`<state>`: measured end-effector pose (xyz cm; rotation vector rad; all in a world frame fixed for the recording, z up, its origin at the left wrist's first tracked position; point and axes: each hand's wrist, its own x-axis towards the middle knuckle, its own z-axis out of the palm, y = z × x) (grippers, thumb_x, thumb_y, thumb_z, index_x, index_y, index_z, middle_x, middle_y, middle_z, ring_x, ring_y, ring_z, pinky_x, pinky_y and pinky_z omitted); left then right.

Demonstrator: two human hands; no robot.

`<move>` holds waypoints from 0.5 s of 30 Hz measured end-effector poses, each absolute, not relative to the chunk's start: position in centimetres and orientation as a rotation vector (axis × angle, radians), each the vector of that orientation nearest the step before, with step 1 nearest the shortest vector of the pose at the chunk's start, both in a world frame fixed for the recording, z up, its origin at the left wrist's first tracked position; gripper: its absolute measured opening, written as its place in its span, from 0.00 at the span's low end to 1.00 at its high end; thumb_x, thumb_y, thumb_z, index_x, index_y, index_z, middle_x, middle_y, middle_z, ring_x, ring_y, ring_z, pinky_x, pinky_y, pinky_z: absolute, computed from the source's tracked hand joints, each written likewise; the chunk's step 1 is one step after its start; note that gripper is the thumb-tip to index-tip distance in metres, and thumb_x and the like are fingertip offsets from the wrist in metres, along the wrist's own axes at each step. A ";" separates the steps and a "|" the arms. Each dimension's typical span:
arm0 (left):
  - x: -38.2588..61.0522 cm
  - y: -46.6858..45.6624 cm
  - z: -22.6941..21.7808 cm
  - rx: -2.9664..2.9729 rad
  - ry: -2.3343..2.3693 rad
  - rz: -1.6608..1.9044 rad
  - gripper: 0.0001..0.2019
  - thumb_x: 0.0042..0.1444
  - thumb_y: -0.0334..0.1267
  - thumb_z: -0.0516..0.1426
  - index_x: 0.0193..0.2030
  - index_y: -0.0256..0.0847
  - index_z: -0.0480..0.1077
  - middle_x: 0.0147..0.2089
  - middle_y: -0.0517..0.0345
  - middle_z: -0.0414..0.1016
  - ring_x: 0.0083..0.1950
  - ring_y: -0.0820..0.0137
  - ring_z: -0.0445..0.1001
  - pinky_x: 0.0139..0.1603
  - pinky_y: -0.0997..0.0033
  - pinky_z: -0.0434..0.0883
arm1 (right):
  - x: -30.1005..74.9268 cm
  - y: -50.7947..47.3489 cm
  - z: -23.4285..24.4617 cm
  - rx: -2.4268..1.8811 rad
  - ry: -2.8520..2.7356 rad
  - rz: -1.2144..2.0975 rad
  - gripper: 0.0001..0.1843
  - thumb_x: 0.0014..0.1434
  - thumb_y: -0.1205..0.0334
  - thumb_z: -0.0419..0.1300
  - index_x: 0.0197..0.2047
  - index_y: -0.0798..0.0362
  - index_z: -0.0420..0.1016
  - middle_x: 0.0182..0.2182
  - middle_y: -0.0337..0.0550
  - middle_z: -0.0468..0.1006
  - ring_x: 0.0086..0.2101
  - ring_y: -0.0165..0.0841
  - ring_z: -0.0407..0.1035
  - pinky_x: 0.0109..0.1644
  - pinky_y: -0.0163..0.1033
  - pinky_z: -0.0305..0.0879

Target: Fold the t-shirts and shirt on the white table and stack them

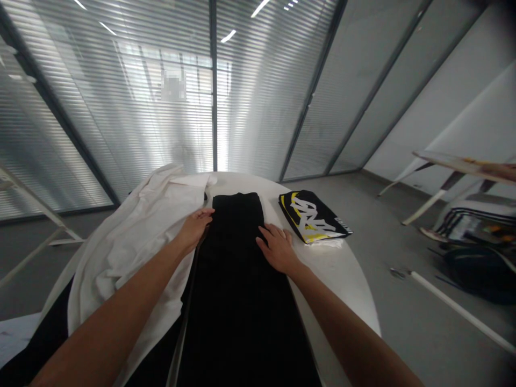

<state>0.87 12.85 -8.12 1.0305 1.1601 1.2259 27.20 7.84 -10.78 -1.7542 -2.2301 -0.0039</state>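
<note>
On a round white table (342, 274): one long black garment (237, 301), laid flat lengthwise, its far end near the table's rim and its near end running out of view at the bottom.

Left hand (194, 228): palm down at the garment's left edge, near the far end. Fingers (203, 214) extended and slightly parted, with no visible pinch on the cloth.

Right hand (278, 248): palm down on the garment's right edge. Fingers (268, 234) spread and flat, likewise with no visible grip.

Left of the garment, touching it: one rumpled white shirt (133, 252), draped over the table's edge.

Right of the garment, just beside the right hand: one folded black-and-yellow printed item (312, 217), on a piece of white cloth (328, 243).

Behind the table: glass wall with slatted blinds (121, 107).

On the grey floor, right: one black bag (481, 274) and one white rod (459, 303).
</note>
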 end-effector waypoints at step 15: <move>0.3 13.7 -7.2 0.599 1.046 1.030 0.09 0.54 0.43 0.61 0.32 0.40 0.70 0.23 0.61 0.70 0.21 0.73 0.68 0.23 0.73 0.68 | 28.3 8.8 -9.9 -1.429 -1.783 0.666 0.28 0.63 0.51 0.50 0.65 0.47 0.65 0.60 0.45 0.70 0.57 0.42 0.65 0.61 0.49 0.60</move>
